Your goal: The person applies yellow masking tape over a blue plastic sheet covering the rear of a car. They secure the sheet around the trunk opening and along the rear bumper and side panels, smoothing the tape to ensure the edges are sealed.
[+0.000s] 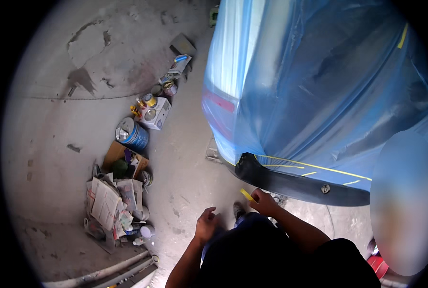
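Observation:
In my right hand (264,201) is a roll of yellow masking tape (246,195), gripped at its edge and held just in front of the bumper. My left hand (205,224) is empty, its fingers loosely bent and apart, low over the floor beside my leg. Ahead and to the right stands a vehicle wrapped in blue translucent masking film (295,110). Yellow tape strips (314,166) run along the film's lower edge above the black bumper (295,185). The bumper itself is bare of film.
Along the left wall stand a blue metal drum (133,134), a white box (157,114) with cans on it, a cardboard box (112,156) and a heap of waste paper and cardboard (107,204). Pipes (122,271) lie lower left. A red object (378,266) is at lower right.

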`<act>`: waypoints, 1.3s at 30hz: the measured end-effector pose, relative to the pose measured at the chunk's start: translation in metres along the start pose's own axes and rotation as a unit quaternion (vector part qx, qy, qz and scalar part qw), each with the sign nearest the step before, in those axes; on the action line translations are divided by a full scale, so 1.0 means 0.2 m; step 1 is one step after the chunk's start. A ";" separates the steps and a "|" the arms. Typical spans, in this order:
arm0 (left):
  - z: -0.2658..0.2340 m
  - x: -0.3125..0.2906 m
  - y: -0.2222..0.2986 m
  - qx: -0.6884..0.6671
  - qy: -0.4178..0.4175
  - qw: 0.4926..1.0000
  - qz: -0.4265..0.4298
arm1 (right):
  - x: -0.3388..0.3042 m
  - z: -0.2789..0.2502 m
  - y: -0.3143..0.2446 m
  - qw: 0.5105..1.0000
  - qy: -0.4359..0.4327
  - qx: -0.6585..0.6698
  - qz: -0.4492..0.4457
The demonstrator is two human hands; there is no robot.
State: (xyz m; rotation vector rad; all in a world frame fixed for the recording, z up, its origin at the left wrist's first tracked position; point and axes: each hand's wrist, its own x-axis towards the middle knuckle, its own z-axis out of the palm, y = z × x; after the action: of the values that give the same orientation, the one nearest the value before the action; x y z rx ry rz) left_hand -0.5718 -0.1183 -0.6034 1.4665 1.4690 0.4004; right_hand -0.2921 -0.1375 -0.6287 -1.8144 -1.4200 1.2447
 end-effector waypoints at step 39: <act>1.00 1.37 0.84 0.793 -0.343 0.030 0.503 | 0.49 0.64 -0.27 0.350 0.259 0.891 -0.129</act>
State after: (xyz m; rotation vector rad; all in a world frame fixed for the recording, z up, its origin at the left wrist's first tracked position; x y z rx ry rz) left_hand -0.2582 0.0840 -0.6714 -2.0001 0.8424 1.1334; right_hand -0.4279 -0.0449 -0.6748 -0.1144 0.4303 0.8762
